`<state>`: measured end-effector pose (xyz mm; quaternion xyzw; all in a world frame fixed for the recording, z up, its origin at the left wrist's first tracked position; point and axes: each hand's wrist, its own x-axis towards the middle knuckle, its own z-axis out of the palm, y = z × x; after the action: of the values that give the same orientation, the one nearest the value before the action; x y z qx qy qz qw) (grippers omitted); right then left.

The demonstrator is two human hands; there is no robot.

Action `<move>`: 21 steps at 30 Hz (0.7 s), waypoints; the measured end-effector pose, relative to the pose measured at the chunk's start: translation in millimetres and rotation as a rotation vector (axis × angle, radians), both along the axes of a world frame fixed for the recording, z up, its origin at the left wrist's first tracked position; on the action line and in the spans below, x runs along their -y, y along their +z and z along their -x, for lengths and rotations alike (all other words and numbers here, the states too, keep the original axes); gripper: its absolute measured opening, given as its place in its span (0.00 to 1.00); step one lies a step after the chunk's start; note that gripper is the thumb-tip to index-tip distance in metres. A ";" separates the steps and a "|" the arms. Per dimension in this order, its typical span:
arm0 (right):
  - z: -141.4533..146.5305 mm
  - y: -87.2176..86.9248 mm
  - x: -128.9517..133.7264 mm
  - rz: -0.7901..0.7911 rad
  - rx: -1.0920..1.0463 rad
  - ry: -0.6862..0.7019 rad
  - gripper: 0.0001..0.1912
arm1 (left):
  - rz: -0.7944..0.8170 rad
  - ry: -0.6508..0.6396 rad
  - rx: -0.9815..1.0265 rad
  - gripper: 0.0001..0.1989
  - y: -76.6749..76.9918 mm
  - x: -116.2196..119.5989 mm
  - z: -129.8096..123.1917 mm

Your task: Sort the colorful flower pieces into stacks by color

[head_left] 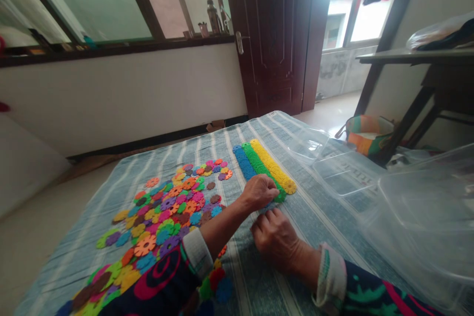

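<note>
Blue disc row (244, 163), partly beneath left fingers (272, 192)

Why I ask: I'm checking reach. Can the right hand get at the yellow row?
Probably yes: the right hand is close to the yellow row, whose near end the left hand leaves uncovered.

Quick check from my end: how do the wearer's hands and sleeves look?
Both the left hand and right hand are gloveless. The left sleeve is dark with pink swirls; the right sleeve is dark with green and pink shapes. Both have pale, turned-back cuffs.
</note>
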<state>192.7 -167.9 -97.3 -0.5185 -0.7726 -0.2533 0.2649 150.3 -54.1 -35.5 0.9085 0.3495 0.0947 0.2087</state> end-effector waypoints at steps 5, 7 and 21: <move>0.5 0.1 0.8 -0.006 0.002 -0.003 0.09 | -0.074 0.040 -0.044 0.10 -2.3 1.4 -5.2; 0.6 0.2 0.9 -0.004 -0.003 0.000 0.09 | -0.107 0.062 -0.064 0.10 -2.9 1.2 -6.5; -12.8 15.1 2.9 0.144 -0.048 -0.339 0.10 | -0.162 0.148 0.088 0.10 7.3 -8.8 31.9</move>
<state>205.5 -170.8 -82.3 -0.6648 -0.6838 -0.2258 0.1989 118.4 -45.2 -28.2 0.8889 0.3974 0.1778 0.1424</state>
